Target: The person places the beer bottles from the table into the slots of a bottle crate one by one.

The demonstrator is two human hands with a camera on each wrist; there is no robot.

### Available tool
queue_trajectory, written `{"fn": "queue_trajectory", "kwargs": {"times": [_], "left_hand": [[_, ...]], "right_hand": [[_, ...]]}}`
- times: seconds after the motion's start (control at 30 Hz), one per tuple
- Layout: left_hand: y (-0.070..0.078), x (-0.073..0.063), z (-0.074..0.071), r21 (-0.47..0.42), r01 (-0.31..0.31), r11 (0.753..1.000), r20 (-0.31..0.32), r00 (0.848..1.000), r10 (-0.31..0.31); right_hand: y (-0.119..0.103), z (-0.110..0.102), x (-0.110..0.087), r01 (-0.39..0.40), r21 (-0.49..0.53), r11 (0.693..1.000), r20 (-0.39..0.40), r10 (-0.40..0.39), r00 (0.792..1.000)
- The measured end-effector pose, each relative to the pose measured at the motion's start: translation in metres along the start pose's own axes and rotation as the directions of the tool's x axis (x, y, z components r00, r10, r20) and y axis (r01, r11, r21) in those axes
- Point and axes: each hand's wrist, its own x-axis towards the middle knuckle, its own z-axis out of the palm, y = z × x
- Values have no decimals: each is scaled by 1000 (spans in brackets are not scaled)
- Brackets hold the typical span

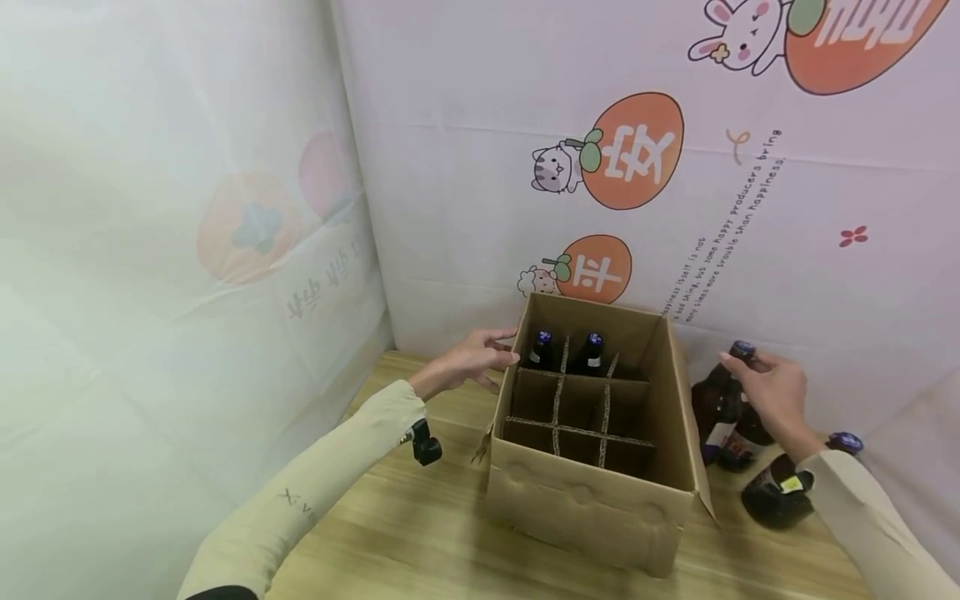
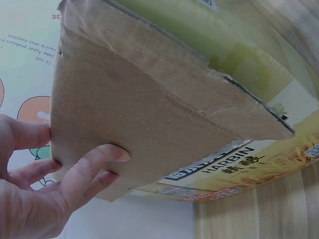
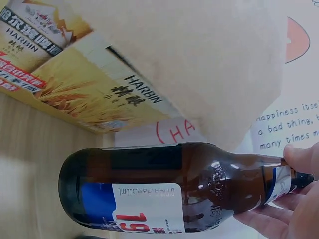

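A cardboard beer box with its top flaps folded outward stands on the table. My left hand touches its left side near the back corner; in the left wrist view, the thumb and fingers rest against the brown flap. Right of the box, my right hand grips a brown glass beer bottle by its neck, just under the cap. That bottle has a blue and white label with red print. Two capped bottles, one on the left and one beside it, stand in the back row of compartments.
Crossed cardboard dividers split the inside of the box. Another dark bottle stands near my right wrist, and a bottle with a red label sits close to the held one. A printed cloth hangs behind the wooden table.
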Motion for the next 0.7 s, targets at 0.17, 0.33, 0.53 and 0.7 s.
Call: {"fn": "queue_trajectory", "kwargs": {"times": [0.17,0.33,0.53,0.7], "left_hand": [[-1,0,-3,-10,-8,1000,17,1000,8],[-1,2,-2,-3,-4,1000,12,1000,4],[3,2,1,-7,1,1000,-11,1000,-1],[6,-1,5,17,-5,1000,-47,999,6]], "right_hand": [[-11,-5,-1,-4,-20,1000,7,4,1000],[-21,-14,-2,-17,-44,999,28,18,999],[-33,-29,-4,-28,-44,999,49,31,998],[-47,-35,-7,20,-46,999,20,-19,1000]]}}
